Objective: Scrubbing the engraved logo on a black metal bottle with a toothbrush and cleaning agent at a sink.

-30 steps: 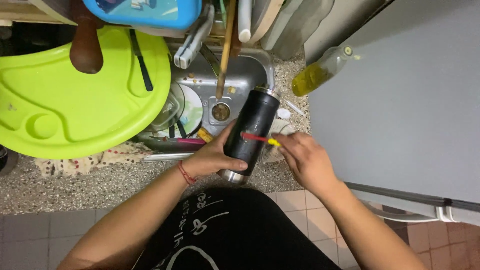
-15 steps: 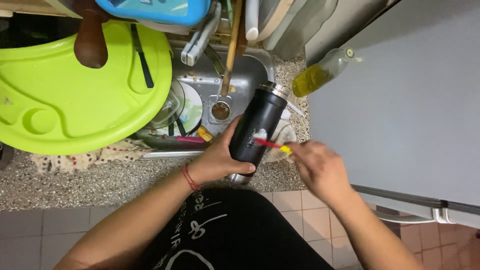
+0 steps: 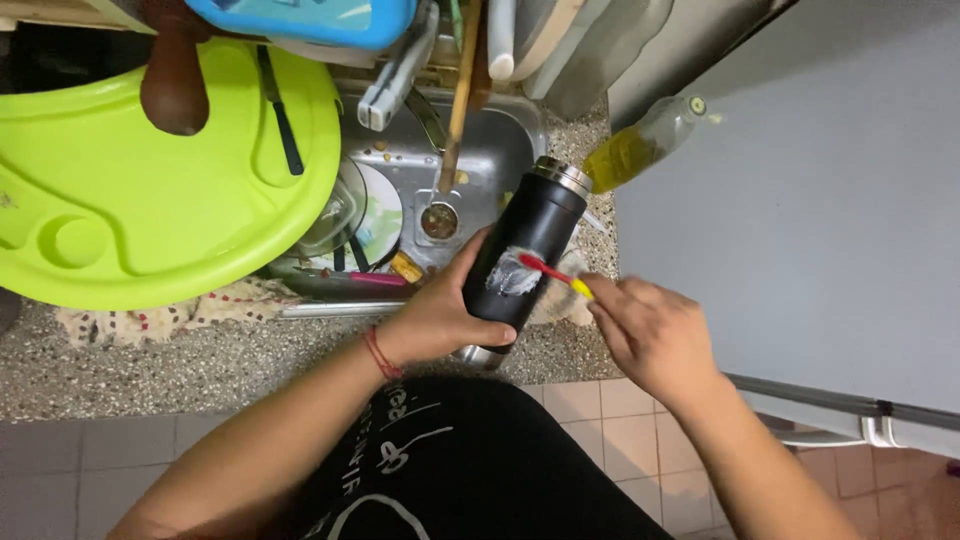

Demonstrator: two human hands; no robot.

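Fingers of the left hand (image 3: 445,315) wrap the black flask (image 3: 525,250), held tilted over the sink (image 3: 500,140) edge; the right hand (image 3: 650,335) pinches a red-and-yellow toothbrush (image 3: 555,274) against its soapy side.

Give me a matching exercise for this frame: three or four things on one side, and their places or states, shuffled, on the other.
Things:
1. black metal flask with steel rim
2. red and yellow toothbrush
3. lime green plastic tray
4. clear bottle of yellow liquid

Places or states:
A. lies left of the steel sink
B. gripped in the left hand
C. leans beside the grey appliance
D. held by the right hand, head on the white foam patch

Pairs: 1-B, 2-D, 3-A, 4-C
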